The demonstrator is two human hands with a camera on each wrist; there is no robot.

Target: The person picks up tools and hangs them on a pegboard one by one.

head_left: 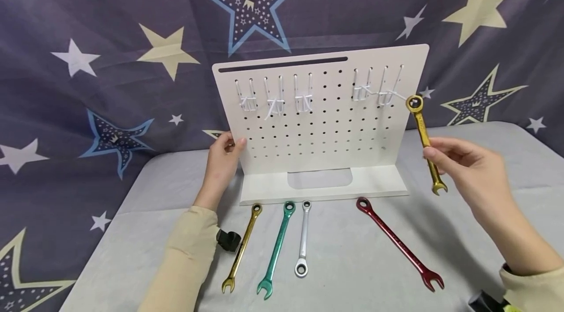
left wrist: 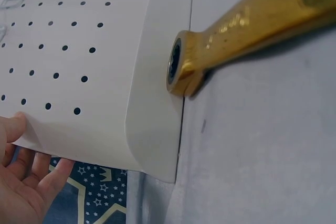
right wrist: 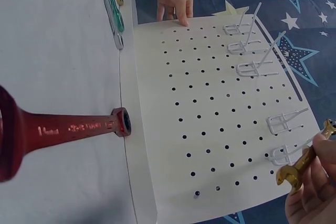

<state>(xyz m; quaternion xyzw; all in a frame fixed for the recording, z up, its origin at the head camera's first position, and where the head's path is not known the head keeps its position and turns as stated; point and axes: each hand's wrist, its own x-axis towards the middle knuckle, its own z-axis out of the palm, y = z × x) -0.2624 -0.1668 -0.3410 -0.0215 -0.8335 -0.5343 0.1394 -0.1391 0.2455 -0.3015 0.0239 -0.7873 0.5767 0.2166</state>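
Observation:
My right hand (head_left: 478,175) pinches a gold combination wrench (head_left: 424,131) by its shank, ring end up and open jaw down. The wrench's ring meets the tip of the rightmost white hook (head_left: 387,97); whether the tip is through the ring I cannot tell. At the left edge of a white pegboard (head_left: 317,140), my left hand (head_left: 223,162) grips with the thumb in front and the fingers behind. The right wrist view also has the gold wrench (right wrist: 302,169) in my fingers beside the hooks. Several more white hooks (head_left: 275,105) sit along the board's upper part.
In front of the board lie a gold wrench (head_left: 242,248), a green wrench (head_left: 277,248), a silver double-ring wrench (head_left: 304,238) and a red wrench (head_left: 398,241). They rest on a grey cloth-covered table (head_left: 343,273). A star-patterned curtain (head_left: 119,91) hangs behind.

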